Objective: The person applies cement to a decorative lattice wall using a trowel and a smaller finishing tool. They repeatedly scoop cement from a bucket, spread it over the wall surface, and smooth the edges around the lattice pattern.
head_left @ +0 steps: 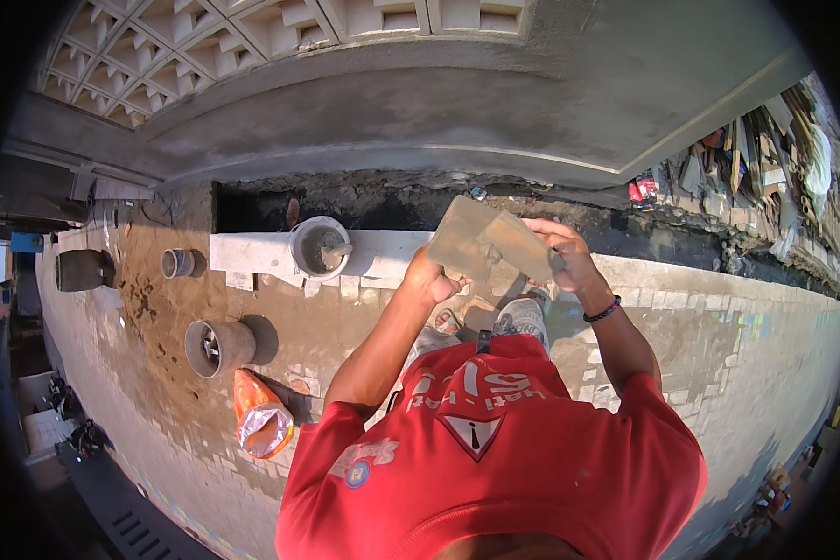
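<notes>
Both my hands are raised in front of me around two overlapping flat, mud-grey rectangular plates (462, 229), which look like plastering trowels or floats. My left hand (429, 275) is closed on the left plate at its lower edge, with the thumb curled. My right hand (569, 257) grips the right plate (523, 252), fingers over its upper edge. A knob or handle shows between them; how the pieces join I cannot tell. Left of my hands, a white bucket (310, 238) of grey mix with a tool in it stands on a pale concrete ledge (252, 252).
An open drain (625, 224) runs beyond the ledge below a rendered wall (364, 121). To the left lie sand (145, 280), a small bucket (177, 263), a larger bucket (210, 347), an orange bag (257, 401) and a dark barrel (79, 271). Scrap wood (765, 168) is piled at right.
</notes>
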